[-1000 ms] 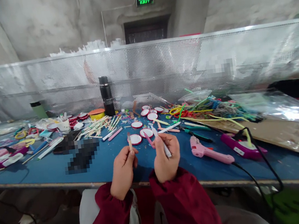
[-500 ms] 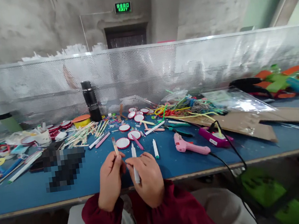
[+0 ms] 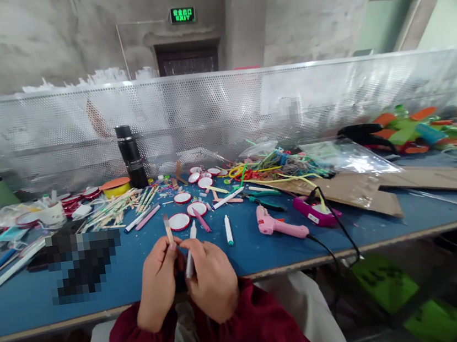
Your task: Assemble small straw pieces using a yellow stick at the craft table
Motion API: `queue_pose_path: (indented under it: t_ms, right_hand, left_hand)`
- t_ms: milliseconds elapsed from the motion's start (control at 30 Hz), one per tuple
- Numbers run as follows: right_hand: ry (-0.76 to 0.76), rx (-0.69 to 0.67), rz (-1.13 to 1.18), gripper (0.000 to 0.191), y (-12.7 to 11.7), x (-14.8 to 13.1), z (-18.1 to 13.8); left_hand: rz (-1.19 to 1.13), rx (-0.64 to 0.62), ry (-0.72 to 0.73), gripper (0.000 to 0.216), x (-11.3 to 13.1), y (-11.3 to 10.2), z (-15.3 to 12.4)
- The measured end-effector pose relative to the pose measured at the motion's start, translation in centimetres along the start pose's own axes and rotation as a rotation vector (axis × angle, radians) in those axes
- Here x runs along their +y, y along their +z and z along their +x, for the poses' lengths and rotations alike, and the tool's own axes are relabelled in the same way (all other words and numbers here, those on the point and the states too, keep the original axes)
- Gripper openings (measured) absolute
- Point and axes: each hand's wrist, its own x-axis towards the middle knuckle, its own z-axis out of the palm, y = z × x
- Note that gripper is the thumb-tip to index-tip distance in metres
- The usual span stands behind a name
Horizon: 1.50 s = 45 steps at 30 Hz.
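Note:
My left hand (image 3: 158, 282) pinches a narrow wooden craft stick (image 3: 168, 231) upright, its top end coloured a darker pinkish brown. Closed around a white marker (image 3: 189, 265) is my right hand (image 3: 212, 278), with the marker's pale tip pointing up and away. The fingers of both hands meet near the lower part of the stick, and what lies between them is partly hidden. Just beyond are white round lids (image 3: 180, 221) with red rims and a pink marker (image 3: 202, 220). Another white marker with a green end (image 3: 228, 230) lies right of my hands.
A pink glue gun (image 3: 281, 225) with a black cord lies to the right, near a purple device (image 3: 315, 213) and pliers (image 3: 268, 203). Left are a pile of sticks (image 3: 112, 210) and a black bottle (image 3: 132, 158). Cardboard (image 3: 348, 192) and tangled cords (image 3: 286, 164) lie farther right.
My right hand has turned and drawn closer to the left, and the marker leans more, its lower part less exposed. The craft stick stays in my left hand. The view has shifted slightly.

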Motion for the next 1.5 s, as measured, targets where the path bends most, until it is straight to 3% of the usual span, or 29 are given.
queue_pose_path:
  t_ms: [267, 433, 633, 800, 900, 967, 1100, 1500]
  right_hand:
    - [0.026, 0.033, 0.084, 0.073, -0.3, -0.4, 0.0]
    - [-0.04, 0.002, 0.11, 0.054, -1.8, 1.1, 0.2]
    - [-0.041, -0.1, -0.141, 0.053, -5.7, 4.2, 2.3]
    - [-0.069, -0.176, -0.357, 0.04, -8.3, 6.0, 5.4]
    - [-0.126, -0.299, -0.368, 0.041, -8.0, 7.2, 7.3]
    - [-0.156, -0.465, -0.393, 0.039, -7.1, 7.9, 8.4]
    - [-0.116, -0.647, -0.504, 0.035, -5.3, 8.5, 9.9]
    - [-0.085, -0.681, -0.552, 0.041, -4.5, 8.8, 10.5]
  left_hand:
    - [-0.008, 0.012, 0.012, 0.036, -0.3, -0.1, 0.2]
    - [-0.049, 0.011, 0.034, 0.034, -0.1, -0.1, 0.2]
    - [-0.106, -0.011, 0.039, 0.029, 0.1, 0.1, 0.1]
    - [-0.119, -0.023, 0.045, 0.027, 0.2, 0.1, 0.0]
    - [-0.11, -0.022, 0.046, 0.027, 0.3, 0.1, 0.0]
    - [-0.096, -0.02, 0.045, 0.028, 0.4, 0.1, 0.0]
    - [-0.089, -0.031, 0.039, 0.03, 0.5, 0.1, 0.0]
    - [-0.085, -0.035, 0.033, 0.03, 0.3, 0.0, -0.1]
